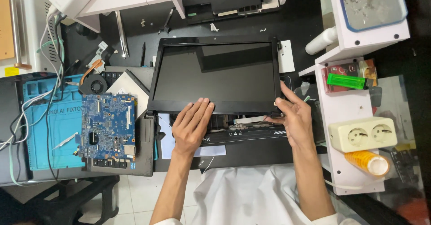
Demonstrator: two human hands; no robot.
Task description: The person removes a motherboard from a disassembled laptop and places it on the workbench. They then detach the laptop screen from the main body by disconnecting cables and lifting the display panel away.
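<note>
Resting flat, the left hand [192,125] steadies the laptop screen panel [214,74]; right hand [294,117] pinches its hinge corner. Thin, fragile: grip bezel edges.

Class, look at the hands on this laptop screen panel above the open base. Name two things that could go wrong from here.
1. The left hand presses flat on the screen panel at its lower bezel; pressure might crack the display.
2. The right hand grips the lower right corner by the hinge, where thin cables lie exposed; they could get pinched or torn.
</note>
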